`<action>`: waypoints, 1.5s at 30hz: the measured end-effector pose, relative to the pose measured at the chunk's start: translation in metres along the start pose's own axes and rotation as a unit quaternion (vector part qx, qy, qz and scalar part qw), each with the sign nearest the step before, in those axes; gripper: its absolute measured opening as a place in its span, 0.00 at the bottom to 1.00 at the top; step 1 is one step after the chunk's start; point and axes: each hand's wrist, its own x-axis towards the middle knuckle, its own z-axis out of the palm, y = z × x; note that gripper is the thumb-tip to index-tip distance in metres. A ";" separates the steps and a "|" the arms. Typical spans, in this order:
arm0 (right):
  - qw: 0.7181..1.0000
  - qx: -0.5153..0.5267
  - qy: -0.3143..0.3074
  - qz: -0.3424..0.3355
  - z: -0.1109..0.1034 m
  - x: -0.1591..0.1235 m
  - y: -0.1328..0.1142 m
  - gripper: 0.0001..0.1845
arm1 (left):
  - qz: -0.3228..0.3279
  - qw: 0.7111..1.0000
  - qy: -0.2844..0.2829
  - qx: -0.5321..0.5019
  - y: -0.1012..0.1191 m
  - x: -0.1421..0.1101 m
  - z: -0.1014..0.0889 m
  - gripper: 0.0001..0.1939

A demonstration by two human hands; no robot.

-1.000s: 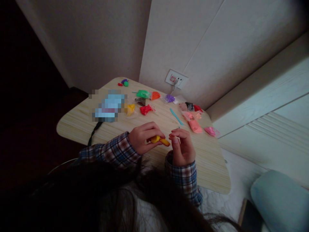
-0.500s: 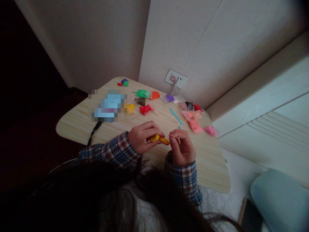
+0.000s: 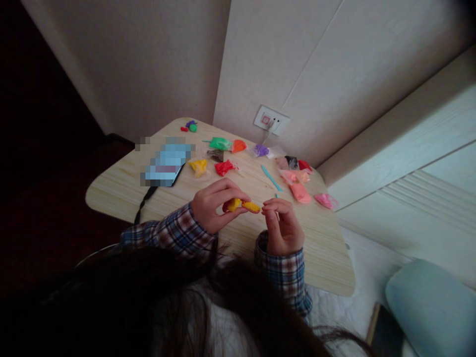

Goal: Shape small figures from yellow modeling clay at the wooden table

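My left hand point(image 3: 213, 205) is closed, thumb and fingers pinching a yellow piece of modelling clay point(image 3: 251, 207). This piece has a long flattened part pointing right and a rounder lump in the palm. Just beyond its right tip, my right hand point(image 3: 284, 228) has the thumb and fingertips brought together. Whatever sits between those fingertips, if anything, is too small to make out. A small gap separates them from the clay. Behind the hands lie a blue clay knife point(image 3: 271, 177), a bag of red clay point(image 3: 223, 168) and a bag of yellow clay point(image 3: 198, 166).
A phone point(image 3: 165, 166), partly pixelated, rests at the left of the wooden table point(image 3: 320, 253), with a black cord. Bags of green clay point(image 3: 220, 144), purple clay point(image 3: 261, 150) and coral clay point(image 3: 299, 192) line the back and right. Small finished-looking clay shapes point(image 3: 192, 127) stand in the far corner.
My left hand has shifted slightly up and left, and the yellow clay has turned a little in its grip. My right hand has moved slightly right, its fingertips still together.
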 end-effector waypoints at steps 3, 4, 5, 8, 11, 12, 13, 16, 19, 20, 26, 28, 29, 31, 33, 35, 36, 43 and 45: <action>1.000 0.018 -0.008 0.010 -0.001 0.000 0.002 0.03 | 0.004 1.000 0.005 0.000 -0.001 0.000 0.000 0.07; 1.000 0.022 -0.012 0.013 -0.001 -0.001 0.003 0.04 | 0.006 1.000 0.004 0.001 -0.001 0.000 0.000 0.07; 0.999 0.022 -0.018 0.016 -0.001 -0.001 0.003 0.05 | 0.008 1.000 0.002 0.002 -0.002 0.000 0.000 0.07; 0.999 0.021 -0.030 0.023 0.000 -0.003 0.003 0.07 | 0.012 1.000 -0.002 0.007 -0.002 0.000 0.000 0.07; 0.999 0.025 -0.023 0.025 0.002 -0.003 0.000 0.07 | 0.013 1.000 0.000 0.006 -0.002 0.000 0.000 0.07; 0.999 0.023 -0.022 0.026 0.003 -0.003 0.000 0.07 | 0.013 1.000 0.000 0.005 -0.002 0.000 0.000 0.07; 0.999 0.018 -0.023 0.029 0.003 -0.003 -0.001 0.06 | 0.013 1.000 -0.001 0.004 -0.002 0.000 0.000 0.07; 0.999 0.002 -0.034 0.036 0.002 -0.003 -0.001 0.05 | 0.011 1.000 0.000 0.002 -0.001 0.000 0.000 0.06; 0.998 0.004 -0.042 0.036 0.001 -0.003 0.000 0.06 | 0.013 1.000 0.001 0.001 -0.001 0.000 0.000 0.06; 0.998 0.006 -0.043 0.036 0.001 -0.002 0.000 0.07 | 0.015 1.000 0.001 0.001 -0.001 0.000 0.000 0.06; 0.996 0.048 -0.048 0.053 0.002 -0.001 -0.001 0.09 | 0.017 1.000 -0.001 0.009 0.000 0.001 -0.001 0.06; 0.995 0.057 -0.049 0.063 0.003 -0.002 -0.001 0.10 | 0.019 1.000 -0.002 0.009 0.001 0.001 -0.001 0.06; 0.995 0.060 -0.050 0.069 0.003 -0.002 -0.002 0.11 | 0.021 1.000 -0.003 0.009 0.001 0.001 -0.001 0.06; 0.993 0.067 -0.050 0.079 0.004 -0.003 -0.002 0.11 | 0.029 1.000 -0.002 0.010 0.001 0.001 -0.002 0.06; 0.993 0.072 -0.051 0.083 0.005 -0.004 -0.002 0.11 | 0.035 0.999 -0.002 0.014 0.001 0.001 -0.002 0.05; 0.992 0.076 -0.054 0.082 0.004 -0.004 -0.001 0.11 | 0.042 0.999 -0.001 0.022 0.001 0.000 -0.002 0.06; 0.992 0.078 -0.053 0.081 0.004 -0.004 -0.001 0.11 | 0.044 0.999 0.000 0.026 0.001 0.000 -0.001 0.06; 0.986 0.117 -0.105 0.060 -0.004 -0.003 0.005 0.14 | 0.046 0.999 0.004 0.018 0.001 0.000 -0.001 0.06; 0.986 0.118 -0.095 0.062 -0.005 -0.003 0.005 0.14 | 0.043 0.999 0.002 0.018 0.001 0.000 -0.002 0.06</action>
